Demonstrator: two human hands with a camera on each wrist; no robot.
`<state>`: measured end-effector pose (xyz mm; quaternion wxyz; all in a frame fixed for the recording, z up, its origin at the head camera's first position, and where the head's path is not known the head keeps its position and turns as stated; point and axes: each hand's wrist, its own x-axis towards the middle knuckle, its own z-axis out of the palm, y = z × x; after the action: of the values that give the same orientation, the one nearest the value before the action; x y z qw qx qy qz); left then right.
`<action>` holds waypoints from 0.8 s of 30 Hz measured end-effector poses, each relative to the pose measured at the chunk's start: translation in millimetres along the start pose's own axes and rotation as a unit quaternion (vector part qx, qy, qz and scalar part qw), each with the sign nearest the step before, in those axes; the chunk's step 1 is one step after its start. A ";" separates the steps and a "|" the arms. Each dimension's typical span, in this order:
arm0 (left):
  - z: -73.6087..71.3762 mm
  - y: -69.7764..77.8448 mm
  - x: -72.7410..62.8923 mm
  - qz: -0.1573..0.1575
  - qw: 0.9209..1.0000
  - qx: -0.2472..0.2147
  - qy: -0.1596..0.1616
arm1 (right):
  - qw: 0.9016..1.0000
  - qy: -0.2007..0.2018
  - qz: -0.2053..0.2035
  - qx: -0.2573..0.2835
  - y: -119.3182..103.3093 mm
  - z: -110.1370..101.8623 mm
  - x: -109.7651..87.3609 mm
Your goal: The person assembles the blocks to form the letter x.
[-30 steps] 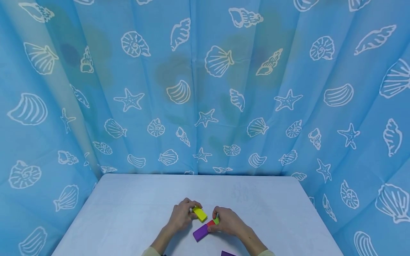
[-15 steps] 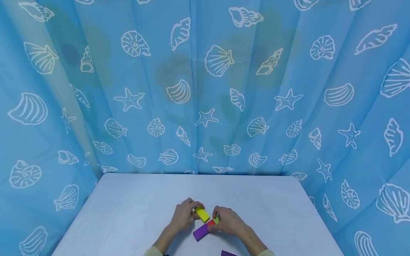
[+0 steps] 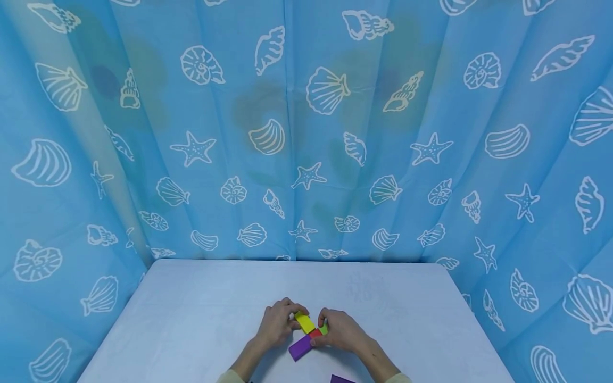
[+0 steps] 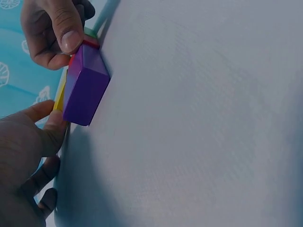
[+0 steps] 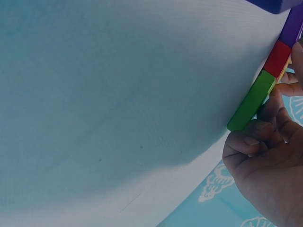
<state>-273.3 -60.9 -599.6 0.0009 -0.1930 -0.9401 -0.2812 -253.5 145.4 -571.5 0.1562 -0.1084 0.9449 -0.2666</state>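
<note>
My left hand (image 3: pixel 276 323) pinches a yellow block (image 3: pixel 305 322) between thumb and fingers. The block's near end meets a red block (image 3: pixel 315 333). My right hand (image 3: pixel 342 332) grips the red block and a green block (image 5: pixel 253 101), partly covering both. A purple block (image 3: pixel 300 347) continues the row on the near left. The right wrist view has purple, red and green end to end, with curled fingers around the green end. In the left wrist view the purple block (image 4: pixel 85 92) hides most of the yellow one, and the right thumb lies over the red.
Another purple block (image 3: pixel 341 379) is cut off by the bottom edge of the head view, near the right forearm. The blocks lie on a white-covered table (image 3: pixel 215 287). A blue curtain with seashell prints (image 3: pixel 306 133) surrounds its back and sides.
My left hand has slid the yellow block right and slightly toward me, up against the red block. The right hand and the purple, red and green row hold still.
</note>
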 end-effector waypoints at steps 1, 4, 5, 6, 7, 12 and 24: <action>0.3 0.3 -0.2 0.001 1.000 0.000 0.001 | 1.000 0.000 0.000 0.001 0.0 0.0 0.0; 1.6 -0.2 0.1 0.004 1.000 0.000 0.003 | 1.000 0.000 -0.001 0.002 -0.3 0.0 -0.2; 2.0 -0.5 0.1 0.004 1.000 -0.001 0.003 | 1.000 0.000 0.001 0.003 -0.7 -0.1 -0.5; 2.4 -0.9 0.3 0.004 1.000 -0.001 0.003 | 1.000 0.000 0.001 0.004 -0.8 -0.2 -0.8; 2.9 -1.2 0.4 0.004 1.000 -0.001 0.003 | 1.000 0.000 0.002 0.004 -0.9 -0.5 -0.9; 4.0 -1.5 0.7 0.003 1.000 0.000 0.000 | 1.000 -0.001 0.008 0.005 -1.2 -0.4 -0.6; 5.2 -0.8 1.6 0.011 1.000 -0.001 -0.005 | 1.000 -0.004 0.018 0.005 -1.0 0.8 3.0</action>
<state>-274.6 -58.2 -604.2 -0.0005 -0.2048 -0.9376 -0.2811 -255.9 143.3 -572.3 0.1657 -0.0917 0.9448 -0.2675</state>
